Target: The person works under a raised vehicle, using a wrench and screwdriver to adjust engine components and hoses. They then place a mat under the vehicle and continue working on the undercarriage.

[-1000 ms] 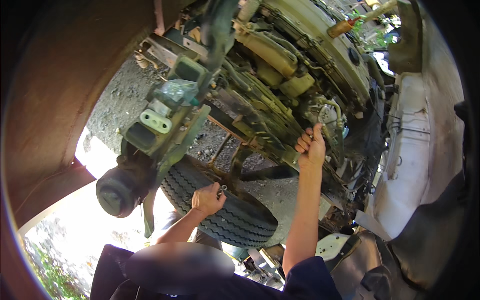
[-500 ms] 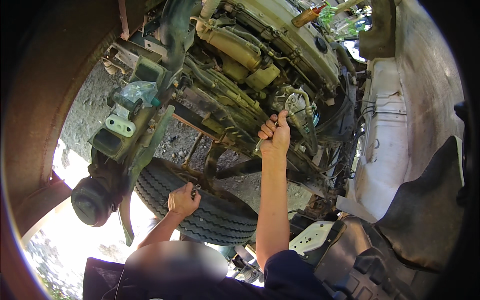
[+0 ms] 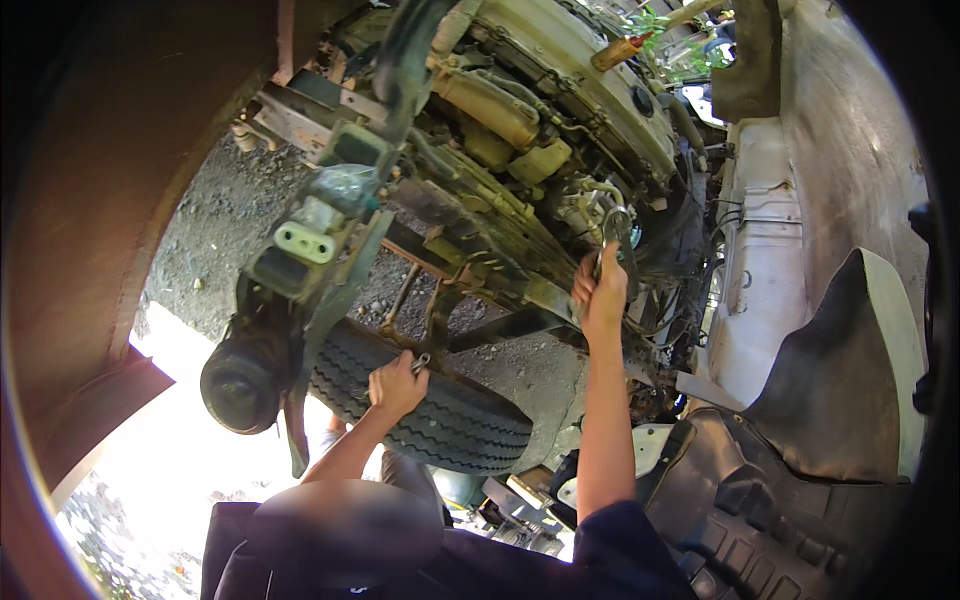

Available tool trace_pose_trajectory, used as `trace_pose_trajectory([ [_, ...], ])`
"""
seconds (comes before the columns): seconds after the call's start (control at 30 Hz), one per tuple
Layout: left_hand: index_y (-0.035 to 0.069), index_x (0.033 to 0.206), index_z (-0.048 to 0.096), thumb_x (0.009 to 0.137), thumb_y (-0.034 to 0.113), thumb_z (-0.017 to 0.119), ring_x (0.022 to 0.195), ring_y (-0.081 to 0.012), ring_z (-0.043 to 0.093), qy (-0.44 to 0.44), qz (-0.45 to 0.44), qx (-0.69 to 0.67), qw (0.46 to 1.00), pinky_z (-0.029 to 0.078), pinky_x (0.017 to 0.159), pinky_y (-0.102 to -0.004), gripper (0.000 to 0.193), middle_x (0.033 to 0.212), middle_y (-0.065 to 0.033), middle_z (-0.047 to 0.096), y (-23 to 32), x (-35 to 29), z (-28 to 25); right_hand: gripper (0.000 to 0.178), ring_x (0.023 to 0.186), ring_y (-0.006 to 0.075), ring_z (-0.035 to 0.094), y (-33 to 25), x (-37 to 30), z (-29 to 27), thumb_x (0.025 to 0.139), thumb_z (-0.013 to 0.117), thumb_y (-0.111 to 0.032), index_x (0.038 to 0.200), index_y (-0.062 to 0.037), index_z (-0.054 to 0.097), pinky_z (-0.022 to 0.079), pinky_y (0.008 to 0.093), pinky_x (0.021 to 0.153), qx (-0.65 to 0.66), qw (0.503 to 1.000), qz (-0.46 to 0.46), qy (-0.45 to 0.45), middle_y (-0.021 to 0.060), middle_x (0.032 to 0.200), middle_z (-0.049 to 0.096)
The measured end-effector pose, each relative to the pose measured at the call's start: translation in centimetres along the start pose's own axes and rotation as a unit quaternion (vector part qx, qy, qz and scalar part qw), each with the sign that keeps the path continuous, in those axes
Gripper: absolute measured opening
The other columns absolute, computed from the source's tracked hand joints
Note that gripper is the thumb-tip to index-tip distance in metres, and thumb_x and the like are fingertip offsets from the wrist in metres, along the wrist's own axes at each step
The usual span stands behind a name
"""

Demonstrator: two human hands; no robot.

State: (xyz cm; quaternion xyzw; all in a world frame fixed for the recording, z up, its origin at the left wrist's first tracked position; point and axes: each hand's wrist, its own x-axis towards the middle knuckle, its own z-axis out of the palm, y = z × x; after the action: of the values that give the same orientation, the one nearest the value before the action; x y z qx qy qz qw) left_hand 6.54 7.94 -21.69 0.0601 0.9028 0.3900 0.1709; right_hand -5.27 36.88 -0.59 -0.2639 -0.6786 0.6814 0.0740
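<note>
My left hand (image 3: 397, 387) is closed over the tyre (image 3: 430, 428), gripping a small metal wrench (image 3: 421, 362) whose end sticks out past the fingers. Farther up and to the right, my right hand (image 3: 602, 300) is raised in the engine bay, its fingers wrapped round a slim metal wrench (image 3: 600, 262). That hand is just below a round metal engine part with curved hoses (image 3: 606, 208). Whether the wrench touches it, I cannot tell.
An amber bottle with a red tip (image 3: 618, 53) lies on the engine cover (image 3: 560, 45). At the left, a clear plastic bag (image 3: 345, 186) and a pale green block with two holes (image 3: 304, 242) rest on the frame rail. Dark floor mats or panels (image 3: 830, 400) lie at the right.
My right hand has shifted right and slightly nearer, still gripping its wrench. The view has turned a little, and the left hand keeps its place over the tyre.
</note>
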Motion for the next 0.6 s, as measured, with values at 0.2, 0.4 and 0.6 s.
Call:
trace_pose_trajectory([
  [0.2, 0.009, 0.102, 0.061, 0.106, 0.04, 0.064, 0.075, -0.0216, 0.067, -0.114, -0.156, -0.48, 0.856, 0.05, 0.066, -0.0354, 0.032, 0.082, -0.0076, 0.065, 4.9, 2.1, -3.8, 0.043, 0.051, 0.0051, 0.036, 6.0, -13.8, 5.3, 0.112, 0.054, -0.041, 0.086, -0.0077, 0.061, 0.025, 0.0254, 0.047, -0.156, 0.987, -0.018, 0.035, -0.007, 0.062, 0.043],
  [0.4, 0.009, 0.107, 0.058, 0.105, 0.043, 0.068, 0.079, -0.0058, 0.05, -0.141, -0.107, -0.646, 0.742, 0.044, 0.069, -0.0242, 0.036, 0.091, 0.0039, 0.057, 9.2, -0.5, -8.9, 0.026, 0.071, 0.0262, 0.069, 8.1, -22.1, 11.9, 0.111, 0.052, -0.017, 0.109, 0.0026, 0.068, 0.05, 0.0381, 0.064, -0.296, 0.953, -0.044, 0.037, 0.0138, 0.083, 0.07],
  [0.6, 0.007, 0.083, 0.068, 0.096, 0.032, 0.082, 0.063, -0.006, 0.052, -0.049, -0.153, -0.59, 0.791, 0.039, 0.058, -0.0267, 0.032, 0.074, 0.0023, 0.062, 9.9, -1.7, -13.3, 0.025, 0.073, 0.0327, 0.069, 4.6, -25.0, 14.5, 0.104, 0.06, -0.013, 0.118, 0.0049, 0.07, 0.052, 0.0398, 0.066, -0.368, 0.917, -0.143, -0.053, 0.0206, 0.091, 0.071],
])
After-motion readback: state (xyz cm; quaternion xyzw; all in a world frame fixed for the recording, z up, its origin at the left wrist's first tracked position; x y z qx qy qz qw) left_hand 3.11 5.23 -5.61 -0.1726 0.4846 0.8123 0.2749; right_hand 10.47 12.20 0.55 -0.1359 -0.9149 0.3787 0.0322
